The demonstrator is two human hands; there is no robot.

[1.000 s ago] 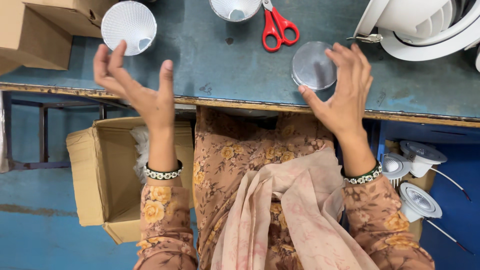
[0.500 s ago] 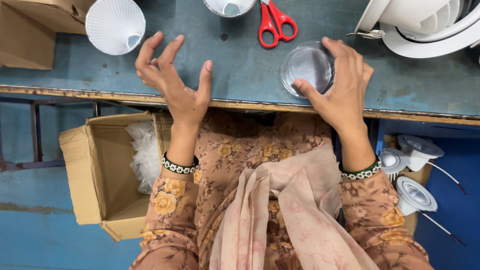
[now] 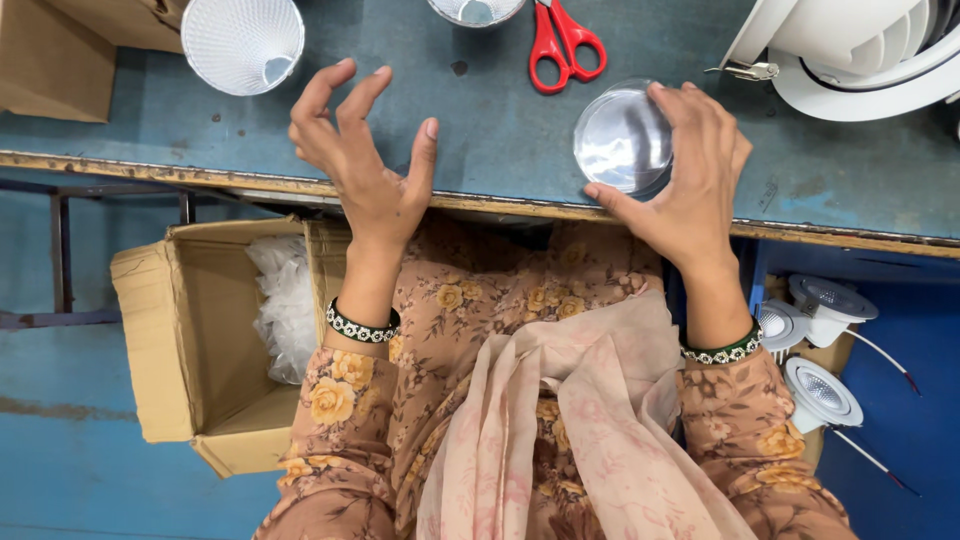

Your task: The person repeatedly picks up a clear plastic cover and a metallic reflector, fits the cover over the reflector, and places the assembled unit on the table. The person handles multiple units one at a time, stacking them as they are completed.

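A person in a floral dress with a pale pink scarf (image 3: 560, 430) sits at a worn blue table (image 3: 480, 130), beaded bracelets on both wrists. Beside the left knee stands an open cardboard box (image 3: 180, 340) with clear plastic bags (image 3: 285, 305) inside; by the right knee, small white lamps (image 3: 815, 335) with thin wires lie against the blue floor. The left hand (image 3: 365, 150) hovers over the table's near edge, fingers spread and curled, holding nothing. The right hand (image 3: 690, 170) grips a round clear disc (image 3: 620, 140) just inside the table edge, thumb under its near rim and fingers wrapped over its far side. Farther along the table, red scissors (image 3: 560, 45) lie just beyond the disc, a white ribbed cone (image 3: 240, 40) sits beyond the left hand, a second cone (image 3: 475, 8) shows at the top edge, and a large white lamp housing (image 3: 860, 50) fills the far right corner.
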